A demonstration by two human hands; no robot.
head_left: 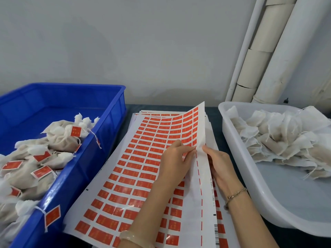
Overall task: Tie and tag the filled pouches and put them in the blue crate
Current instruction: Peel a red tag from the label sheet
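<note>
A stack of white sheets (125, 167) covered with rows of red tag stickers lies on the table between two containers. My left hand (176, 158) pinches a red sticker at the right edge of the top sheet. My right hand (217, 162) grips that sheet's white right margin, and the sheet's far right corner curls upward. The blue crate (111, 111) on the left holds several tied white pouches (60, 138) with red tags on strings. The white tub (238, 153) on the right holds a heap of untied filled pouches (286, 138).
One tagged string hangs over the blue crate's near rim, its red tag (52, 216) dangling outside. White pipes (268, 51) run up the wall at the back right. A dark table (213, 111) shows between the sheets and the tub.
</note>
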